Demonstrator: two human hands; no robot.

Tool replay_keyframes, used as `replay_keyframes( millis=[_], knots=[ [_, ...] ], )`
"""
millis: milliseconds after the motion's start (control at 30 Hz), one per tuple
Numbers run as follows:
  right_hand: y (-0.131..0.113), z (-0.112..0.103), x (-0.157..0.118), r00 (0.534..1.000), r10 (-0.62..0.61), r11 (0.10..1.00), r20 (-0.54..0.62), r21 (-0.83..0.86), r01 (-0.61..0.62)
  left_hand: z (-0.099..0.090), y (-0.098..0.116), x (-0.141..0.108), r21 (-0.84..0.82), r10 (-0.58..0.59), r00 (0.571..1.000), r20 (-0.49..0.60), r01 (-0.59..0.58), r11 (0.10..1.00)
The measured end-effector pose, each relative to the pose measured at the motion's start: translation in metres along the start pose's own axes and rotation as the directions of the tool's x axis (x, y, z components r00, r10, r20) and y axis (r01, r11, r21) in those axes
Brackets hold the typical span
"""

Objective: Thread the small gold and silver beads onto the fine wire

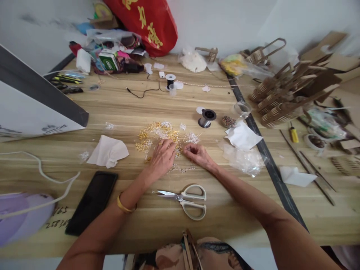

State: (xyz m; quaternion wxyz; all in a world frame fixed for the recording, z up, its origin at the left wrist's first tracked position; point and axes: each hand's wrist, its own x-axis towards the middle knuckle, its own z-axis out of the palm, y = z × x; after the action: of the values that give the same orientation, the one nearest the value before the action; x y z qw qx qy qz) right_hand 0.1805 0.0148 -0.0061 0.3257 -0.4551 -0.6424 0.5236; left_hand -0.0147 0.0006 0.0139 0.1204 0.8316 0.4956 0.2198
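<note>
Gold and silver jewellery findings (143, 145) lie in a loose heap at the middle of the table. My left hand (163, 155) rests over the near side of this heap, its fingers bent and close together; its fingertips are partly hidden. Just right of the heap, my right hand (197, 154) is closed in a pinch, and whatever lies in it is too small to make out. Silver pins (192, 138) lie just beyond the right hand. A short silver chain (182, 169) is on the table between the wrists. White-handled scissors (182, 198) lie partly open nearer me.
Left are a black phone (92, 202) and a white cloth (108, 151). A wire spool (207, 118), a bead container (229, 121) and clear plastic bags (247, 161) stand or lie right. Small woven baskets (278, 101) crowd the far right. A white box (36, 108) stands left.
</note>
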Motion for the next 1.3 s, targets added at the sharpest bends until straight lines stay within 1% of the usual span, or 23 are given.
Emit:
replay_keyframes(
  millis=[133,200,267,400,467,700,900,1033,1167,1300],
  knots=[
    [-0.003,0.0,0.006,0.999,0.049,0.996,-0.011,0.074,-0.048,0.009,-0.007,0.002,-0.133,-0.056,0.995,-0.084,0.045,0.99],
    [-0.003,0.001,0.009,0.998,0.061,0.992,-0.032,0.115,-0.057,0.012,-0.01,0.001,-0.17,-0.091,0.99,-0.104,0.072,0.983],
    [-0.002,0.003,0.01,0.996,0.066,0.987,-0.061,0.149,-0.056,0.014,-0.012,0.001,-0.176,-0.099,0.989,-0.106,0.079,0.981],
    [-0.003,0.007,0.009,0.989,0.067,0.986,-0.133,0.159,-0.046,0.014,-0.012,-0.001,-0.138,-0.082,0.992,-0.092,0.068,0.988],
    [-0.005,0.008,0.007,0.988,0.064,0.989,-0.142,0.14,-0.045,0.014,-0.011,-0.001,-0.115,-0.075,0.994,-0.079,0.066,0.991],
    [-0.007,0.006,0.004,0.995,0.037,0.999,-0.095,0.04,-0.033,0.012,-0.011,-0.003,-0.042,-0.051,0.996,-0.079,0.048,0.998],
    [0.0,0.007,0.003,0.995,0.007,1.0,-0.096,0.03,-0.004,0.012,-0.014,-0.005,-0.076,-0.05,0.994,-0.097,0.043,0.996],
    [0.003,0.007,0.003,0.996,-0.016,1.0,-0.089,0.025,0.019,0.015,-0.012,-0.007,-0.091,-0.007,0.999,-0.052,0.003,0.996],
    [0.003,0.006,0.002,0.996,-0.035,0.999,-0.082,0.014,0.036,0.018,-0.01,-0.01,-0.022,0.012,1.0,-0.014,-0.012,1.0],
    [0.001,0.006,0.002,0.997,-0.043,0.999,-0.061,-0.003,0.043,0.018,-0.011,-0.011,0.036,0.016,1.0,-0.027,-0.015,0.999]
  ],
)
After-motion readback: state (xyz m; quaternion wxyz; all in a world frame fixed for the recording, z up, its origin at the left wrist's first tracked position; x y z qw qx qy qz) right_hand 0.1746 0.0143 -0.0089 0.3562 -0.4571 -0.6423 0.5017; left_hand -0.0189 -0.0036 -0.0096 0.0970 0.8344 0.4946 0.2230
